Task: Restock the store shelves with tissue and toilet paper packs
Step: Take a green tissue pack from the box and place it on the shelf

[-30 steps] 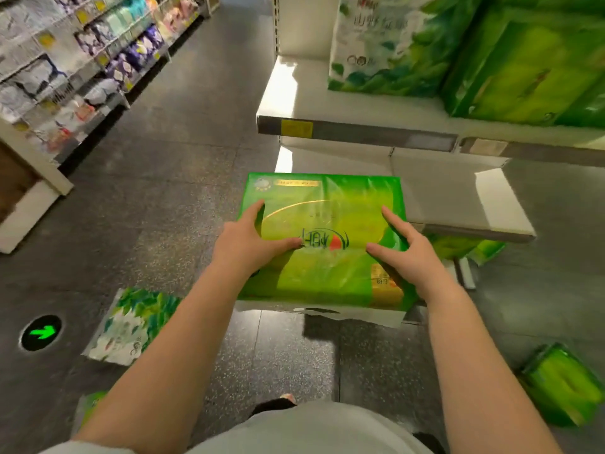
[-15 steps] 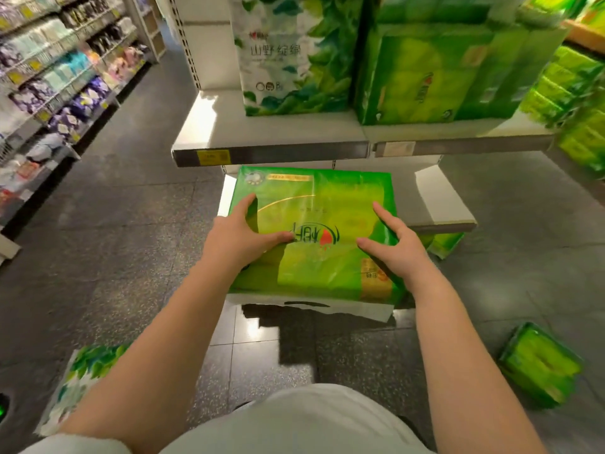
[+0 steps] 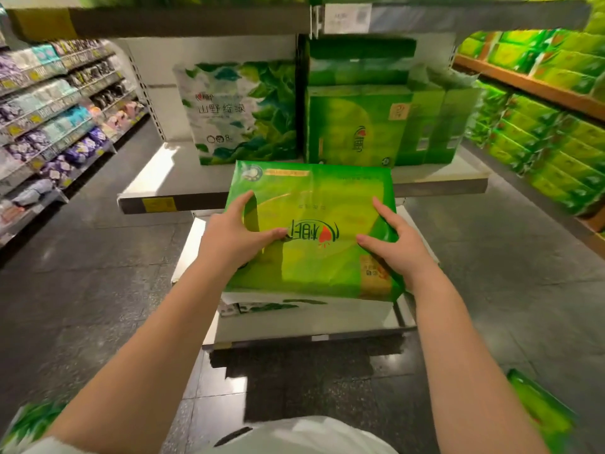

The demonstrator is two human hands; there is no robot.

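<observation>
Green plastic tissue pack (image 3: 314,224) held level by both hands, far edge over the front edge of the middle shelf (image 3: 183,188). Left hand (image 3: 234,235) and right hand (image 3: 397,247) grip its sides, thumbs on top (logo upside down). Shelved packs (image 3: 357,126) just behind.
</observation>
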